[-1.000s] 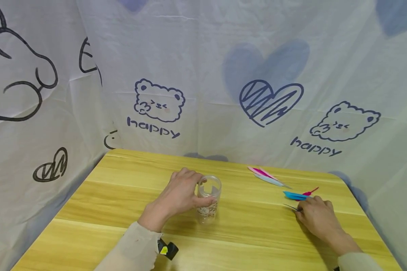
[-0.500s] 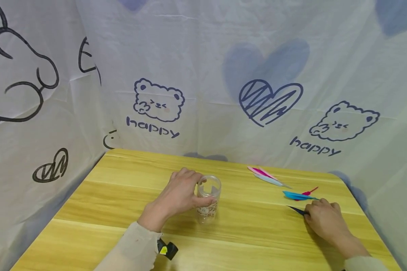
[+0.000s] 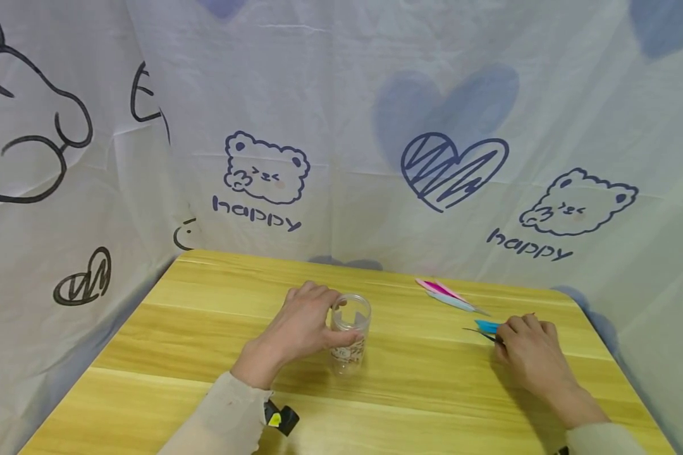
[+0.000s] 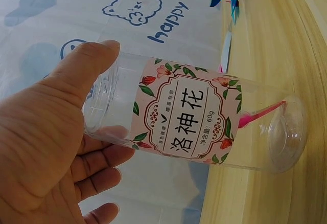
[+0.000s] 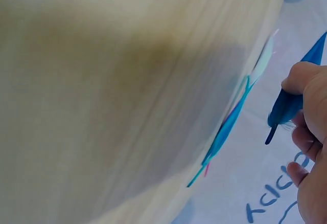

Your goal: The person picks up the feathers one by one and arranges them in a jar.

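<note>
My left hand (image 3: 296, 325) grips a clear plastic jar (image 3: 348, 357) around its upper part, thumb on the near side. The jar stands upright and lidless on the wooden table. In the left wrist view it bears a pink floral label (image 4: 189, 114), and a pink feather's quill (image 4: 261, 113) shows through its lower wall. On the right, my right hand (image 3: 535, 363) pinches a dark blue feather (image 5: 285, 104) between thumb and fingers, raised above the tabletop. Just beyond that hand lies a bright blue feather (image 3: 486, 326), partly hidden by it in the head view.
Pink feathers (image 3: 432, 287) and a pale blue feather (image 3: 451, 301) lie together near the table's back edge. A printed white cloth (image 3: 341, 208) hangs behind the wooden table (image 3: 421, 392) and along its left and right sides.
My right hand shifted right with the dark blue feather, then came back left and farther from me, now overlapping the bright blue feather. The left hand and jar stayed in place.
</note>
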### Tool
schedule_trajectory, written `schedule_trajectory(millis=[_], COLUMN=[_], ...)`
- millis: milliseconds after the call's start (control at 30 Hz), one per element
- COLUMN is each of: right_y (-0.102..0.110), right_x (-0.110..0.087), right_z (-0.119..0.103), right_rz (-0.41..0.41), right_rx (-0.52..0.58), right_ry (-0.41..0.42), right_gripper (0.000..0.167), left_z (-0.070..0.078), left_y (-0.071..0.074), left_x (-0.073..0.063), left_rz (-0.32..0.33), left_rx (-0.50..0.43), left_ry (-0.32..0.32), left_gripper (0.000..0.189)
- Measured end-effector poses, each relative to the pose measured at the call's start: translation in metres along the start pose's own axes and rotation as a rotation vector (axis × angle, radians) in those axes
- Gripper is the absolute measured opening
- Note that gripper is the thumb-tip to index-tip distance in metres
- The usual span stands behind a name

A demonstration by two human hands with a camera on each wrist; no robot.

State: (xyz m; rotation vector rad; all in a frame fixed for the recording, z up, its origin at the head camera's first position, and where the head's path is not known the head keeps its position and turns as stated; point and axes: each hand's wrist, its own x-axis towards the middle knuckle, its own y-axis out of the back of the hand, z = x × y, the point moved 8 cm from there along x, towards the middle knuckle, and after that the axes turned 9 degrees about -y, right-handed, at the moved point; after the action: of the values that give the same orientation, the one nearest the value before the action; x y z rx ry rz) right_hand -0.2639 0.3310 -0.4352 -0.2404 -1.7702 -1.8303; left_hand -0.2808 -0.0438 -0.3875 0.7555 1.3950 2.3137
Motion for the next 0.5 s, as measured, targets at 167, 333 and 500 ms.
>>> schedule_trajectory(millis=[167, 333, 500], right_y=[0.004, 0.008, 0.016], right_x=[0.005, 0.01, 0.018], right_z=[-0.01, -0.018, -0.028], right_rz=[0.039, 0.059, 0.088], right_rx=[0.006, 0.013, 0.028], right_ry=[0.055, 0.078, 0.11], right_gripper=[0.018, 0.018, 0.015], left_z=[0.0, 0.0, 0.0], left_y=[0.0, 0.0, 0.0], left_x=[0.0, 0.0, 0.0], left_rz=[0.003, 0.002, -0.001], left_rx=[0.003, 0.009, 0.015], left_ry=[-0.005, -0.006, -0.004], left_gripper=[0.067, 0.067, 0.068])
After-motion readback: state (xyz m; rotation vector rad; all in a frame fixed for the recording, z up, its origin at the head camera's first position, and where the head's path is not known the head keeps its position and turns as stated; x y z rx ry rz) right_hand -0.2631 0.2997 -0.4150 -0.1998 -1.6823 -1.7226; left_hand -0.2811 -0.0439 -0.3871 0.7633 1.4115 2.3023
